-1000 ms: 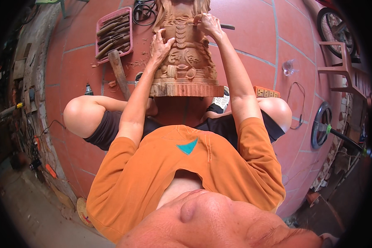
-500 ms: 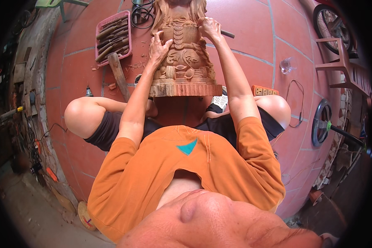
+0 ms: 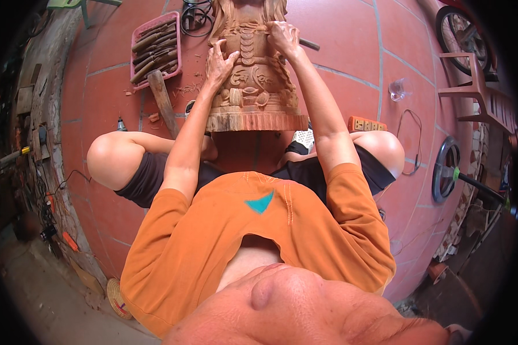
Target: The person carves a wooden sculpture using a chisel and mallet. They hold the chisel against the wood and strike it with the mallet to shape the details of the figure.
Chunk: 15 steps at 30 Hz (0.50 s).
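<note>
A brown carved wooden statue [image 3: 248, 77] lies lengthwise in front of me, its flat base [image 3: 256, 122] toward me between my folded legs. Its far end is cut off by the picture's upper edge. My left hand [image 3: 217, 66] rests along the statue's left side, thumb and fingers spread apart on the carving. At the right side, my right hand [image 3: 284, 39] is closed, knuckles up, against the carved edge. A dark rod-like tool handle [image 3: 309, 44] sticks out to the right of that fist and moves with it. The tool's working end is hidden.
Left of the statue stands a pink tray [image 3: 180, 52] of wooden-handled tools, with a wooden mallet [image 3: 163, 100] leaning by it. Shavings [image 3: 191, 91] lie nearby. To the right are an orange power strip [image 3: 367, 125], a clear glass [image 3: 397, 90] and a pink chair [image 3: 477, 86].
My right hand and the dark tool handle have shifted slightly left along the statue's edge. My left hand stays on the carving. The whole view has drifted a little.
</note>
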Tool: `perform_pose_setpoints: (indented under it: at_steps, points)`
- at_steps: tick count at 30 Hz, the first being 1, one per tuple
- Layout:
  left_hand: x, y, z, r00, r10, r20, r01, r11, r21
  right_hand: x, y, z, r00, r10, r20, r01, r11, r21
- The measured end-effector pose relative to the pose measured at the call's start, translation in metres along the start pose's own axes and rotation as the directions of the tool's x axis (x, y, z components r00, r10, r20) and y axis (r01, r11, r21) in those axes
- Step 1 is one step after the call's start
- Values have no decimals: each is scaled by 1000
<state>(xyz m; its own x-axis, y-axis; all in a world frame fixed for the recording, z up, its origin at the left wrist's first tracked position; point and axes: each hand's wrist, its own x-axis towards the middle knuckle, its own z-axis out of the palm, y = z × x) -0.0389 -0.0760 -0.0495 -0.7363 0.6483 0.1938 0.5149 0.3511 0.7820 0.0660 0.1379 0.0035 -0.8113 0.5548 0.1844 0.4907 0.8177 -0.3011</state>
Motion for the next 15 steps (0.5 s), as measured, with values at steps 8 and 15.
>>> perform_pose_setpoints:
  at_steps: [8, 15]
  points:
    - [-1, 7, -3, 999, -46, 9, 46, 999, -3, -18, 5, -23, 983, 143, 113, -177, 894, 411]
    - [-1, 8, 1, 999, -38, 6, 38, 999, -1, -40, -4, -25, 976, 73, 205, -139, 934, 330]
